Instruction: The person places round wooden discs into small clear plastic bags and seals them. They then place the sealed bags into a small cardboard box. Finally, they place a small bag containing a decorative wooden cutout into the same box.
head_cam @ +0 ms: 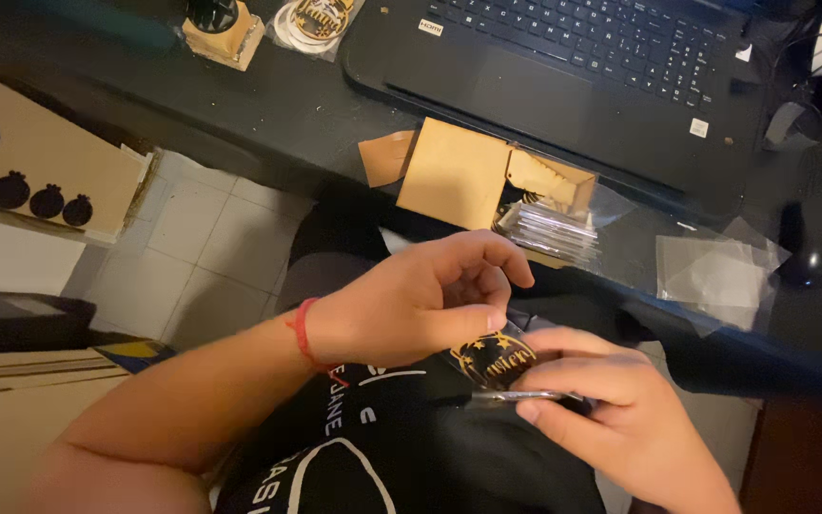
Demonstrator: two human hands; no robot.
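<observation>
Both hands meet over the person's lap, just below the desk edge. Left hand, red string on the wrist, has fingers curled, thumb and forefinger pinching the top edge of a small clear bag holding a dark round ornament with gold cutouts. Right hand grips the same bag from below, thumb pressed along its lower edge, fingers wrapped under. On the black desk above: stack of clear bags, tan cardboard piece, loose clear sleeves, black laptop, black mouse. Far left, wood sheet with round cutouts.
</observation>
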